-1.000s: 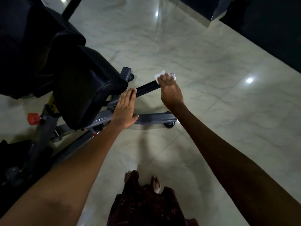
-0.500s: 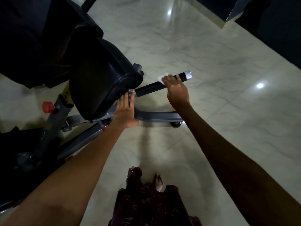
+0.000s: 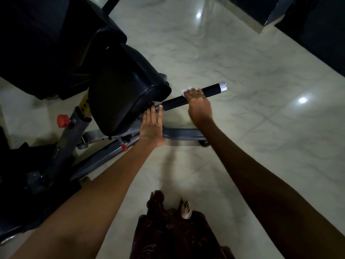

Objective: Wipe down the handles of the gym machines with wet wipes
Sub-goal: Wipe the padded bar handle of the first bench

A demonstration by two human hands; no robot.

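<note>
Two hands are at the handle [image 3: 194, 94], a black bar with a silver cap that runs across the middle of the frame, slanting up to the right. My right hand [image 3: 200, 107] curls its fingers over the bar near its midpoint, pressing a white wipe [image 3: 185, 90] that peeks out at the fingertips. My left hand [image 3: 152, 127] lies flat, fingers straight and together, tips touching the bar's inner end just under the black seat pad [image 3: 123, 94] at centre left. I see a red knob [image 3: 63, 120] on the frame at left, and my bare feet at bottom centre on the pale floor [image 3: 261, 128].
</note>
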